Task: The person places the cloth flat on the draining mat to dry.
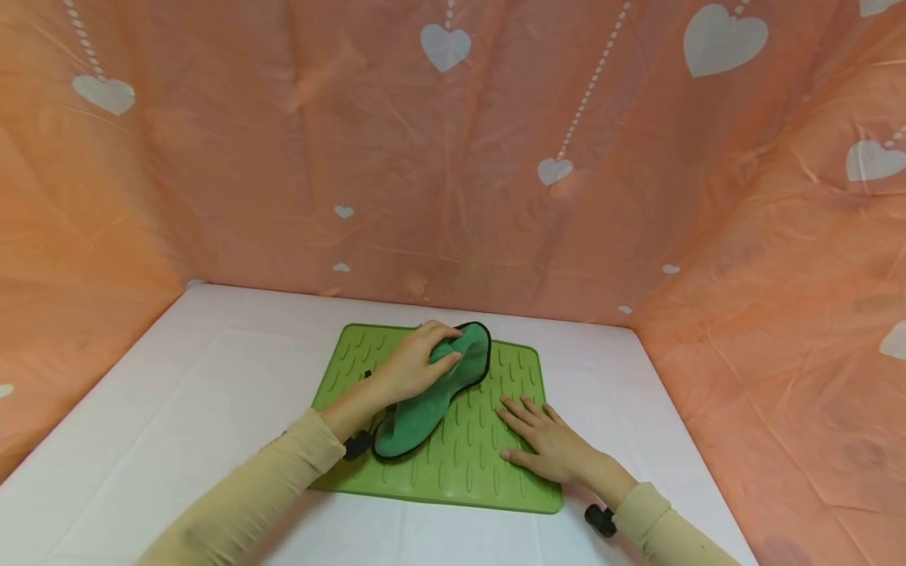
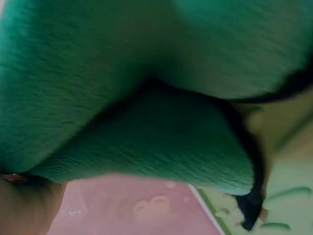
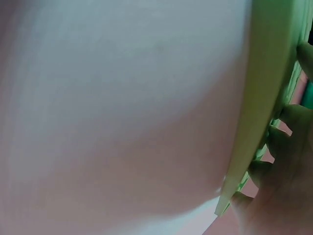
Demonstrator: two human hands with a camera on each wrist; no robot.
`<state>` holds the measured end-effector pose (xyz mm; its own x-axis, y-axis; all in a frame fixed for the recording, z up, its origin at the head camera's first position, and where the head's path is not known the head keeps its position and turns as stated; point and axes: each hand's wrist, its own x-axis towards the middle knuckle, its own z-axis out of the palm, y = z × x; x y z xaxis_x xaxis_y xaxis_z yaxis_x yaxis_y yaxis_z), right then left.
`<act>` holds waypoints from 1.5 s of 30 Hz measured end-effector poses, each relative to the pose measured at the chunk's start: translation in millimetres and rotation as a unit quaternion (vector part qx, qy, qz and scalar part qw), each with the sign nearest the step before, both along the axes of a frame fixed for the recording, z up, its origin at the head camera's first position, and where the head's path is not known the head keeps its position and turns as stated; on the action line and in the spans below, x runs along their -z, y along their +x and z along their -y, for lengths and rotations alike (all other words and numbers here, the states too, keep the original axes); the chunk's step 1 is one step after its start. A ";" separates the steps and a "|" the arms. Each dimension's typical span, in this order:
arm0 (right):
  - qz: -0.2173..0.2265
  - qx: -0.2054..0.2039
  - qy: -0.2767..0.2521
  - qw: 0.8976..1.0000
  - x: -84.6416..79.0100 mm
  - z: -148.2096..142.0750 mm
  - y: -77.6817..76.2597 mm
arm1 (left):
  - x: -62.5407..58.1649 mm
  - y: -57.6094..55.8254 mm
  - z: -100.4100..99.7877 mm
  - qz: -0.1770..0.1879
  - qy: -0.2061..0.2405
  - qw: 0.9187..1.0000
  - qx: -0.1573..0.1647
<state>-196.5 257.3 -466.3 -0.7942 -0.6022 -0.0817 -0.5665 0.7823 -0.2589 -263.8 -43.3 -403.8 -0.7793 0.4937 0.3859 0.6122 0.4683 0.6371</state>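
Observation:
A green cloth (image 1: 425, 413) with a black edge lies bunched slantwise over a lime-green ridged mat (image 1: 460, 472). Gripping it near its upper part is my left hand (image 1: 416, 365), with fingers and thumb curled into the fabric. In the left wrist view the fuzzy cloth (image 2: 161, 137) fills most of the picture, folded over on itself, and hides most of that hand. My right hand (image 1: 548, 444) rests on the right side of the mat, fingers spread. The right wrist view shows the fingers (image 3: 281, 142) lying over the mat's edge (image 3: 264, 83).
The mat lies on a white table covering (image 1: 212, 393). Orange curtains with pale hearts (image 1: 446, 196) enclose the back and both sides. A small black device (image 1: 600, 520) sits at the right wrist, another (image 1: 357, 445) at the left.

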 end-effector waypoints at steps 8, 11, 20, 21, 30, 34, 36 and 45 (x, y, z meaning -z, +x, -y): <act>-0.006 -0.001 0.000 1.000 -1.1 2.0 0.4 | 17.6 -8.2 4.8 0.039 -0.114 0.993 0.008; -0.007 -0.002 0.001 1.000 -1.1 2.1 0.2 | 23.2 -10.6 8.1 0.043 -0.173 0.984 0.017; 0.006 0.002 0.002 1.000 -7.5 3.2 -1.5 | 37.1 -13.6 9.4 0.031 -0.275 0.960 0.035; 0.007 0.004 0.002 1.000 -8.5 3.6 -2.2 | 37.7 -13.7 9.2 0.031 -0.279 0.959 0.036; -0.038 0.068 -0.103 0.992 -19.4 21.2 -16.9 | 29.3 -17.7 17.5 0.047 -0.194 0.979 0.043; -0.011 0.124 -0.194 0.973 -25.4 35.5 -29.3 | 19.5 -25.4 26.4 0.071 -0.135 0.988 0.022; 0.004 0.150 -0.222 0.963 -26.5 41.4 -37.0 | 17.6 -32.9 31.5 0.073 -0.108 0.991 0.008; 0.074 0.208 -0.239 0.946 -21.2 61.5 -68.9 | 27.9 -76.1 41.0 0.069 -0.085 0.994 -0.012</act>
<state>-265.4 195.8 -445.2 -0.9716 -0.2363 -0.0078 -0.1653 0.7028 -0.6919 -339.9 -84.3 -431.8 -0.8313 0.5234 0.1871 0.5117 0.5893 0.6251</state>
